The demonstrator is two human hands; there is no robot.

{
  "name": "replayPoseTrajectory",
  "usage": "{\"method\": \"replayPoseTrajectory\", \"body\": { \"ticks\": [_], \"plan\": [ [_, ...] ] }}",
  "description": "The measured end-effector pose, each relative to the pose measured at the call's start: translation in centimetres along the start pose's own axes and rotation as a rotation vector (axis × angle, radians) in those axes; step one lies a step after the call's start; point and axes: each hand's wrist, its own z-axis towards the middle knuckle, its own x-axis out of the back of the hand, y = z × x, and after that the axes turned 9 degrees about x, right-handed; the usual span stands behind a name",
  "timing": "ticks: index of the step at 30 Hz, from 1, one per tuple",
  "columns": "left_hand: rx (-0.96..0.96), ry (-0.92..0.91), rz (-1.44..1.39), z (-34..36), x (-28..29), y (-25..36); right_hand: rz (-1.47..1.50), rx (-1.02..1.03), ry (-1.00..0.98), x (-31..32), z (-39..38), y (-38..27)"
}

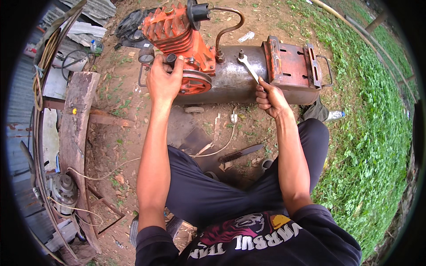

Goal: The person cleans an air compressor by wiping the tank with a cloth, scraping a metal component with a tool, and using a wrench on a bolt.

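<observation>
An air compressor stands in front of me, with a red finned pump (pixel 171 33) on top of a worn grey tank (pixel 213 91). My right hand (pixel 271 101) is wrapped round the handle of a silver spanner (pixel 251 69). The spanner's open jaw is up against a small metal fitting (pixel 241 53) on top of the tank. My left hand (pixel 164 83) closes its thumb and fingers about a black round knob (pixel 171 58). Beside it are a pressure gauge (pixel 146 55) and the red pulley wheel (pixel 195 83). Some left fingertips are hidden behind the knob.
A curved copper pipe (pixel 242 22) rises from the tank. The red motor mount (pixel 290 64) sits at its right end. On the dirt lie a wire brush (pixel 242 153) and a pale cord with a plug (pixel 234 117). A wooden plank (pixel 75 128) stands left; grass (pixel 368 155) is right.
</observation>
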Motion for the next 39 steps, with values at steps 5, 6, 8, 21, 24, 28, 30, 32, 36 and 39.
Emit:
{"method": "replayPoseTrajectory", "body": {
  "ticks": [5, 6, 8, 21, 24, 28, 30, 32, 36, 39],
  "plan": [
    [0.001, 0.055, 0.024, -0.2, -0.2, 0.3, 0.006, 0.03, 0.034, -0.2, -0.1, 0.5],
    [0.001, 0.062, 0.03, -0.2, -0.2, 0.4, 0.009, 0.036, 0.034, -0.1, -0.1, 0.7],
    [0.003, 0.078, 0.043, -0.2, -0.4, 0.6, 0.0, 0.061, 0.047, 0.0, -0.1, 0.9],
    [0.005, 0.091, 0.095, -0.5, -0.3, 0.9, -0.09, 0.142, 0.11, -0.6, -0.4, 1.8],
    [-0.007, 0.111, 0.1, -0.2, -0.5, 0.7, -0.299, 0.215, 0.14, -0.8, -0.5, 1.8],
    [0.022, 0.056, 0.08, -0.2, -0.4, 0.4, -1.021, 0.419, 0.224, -0.5, 0.0, 1.8],
    [0.026, 0.024, 0.07, -0.1, 0.0, 0.4, -0.71, 0.181, 0.154, -0.9, 0.0, 0.8],
    [0.041, -0.015, 0.061, 0.0, 0.3, 0.4, -0.446, 0.004, 0.084, -1.0, -0.1, -0.2],
    [0.019, 0.009, 0.035, 0.2, -0.2, 0.3, 0.051, -0.128, -0.247, 0.4, 0.5, -0.5],
    [0.005, 0.033, 0.03, 0.2, -0.5, 0.3, -0.123, -0.303, -0.204, 0.7, 1.2, -0.9]
  ]
}}
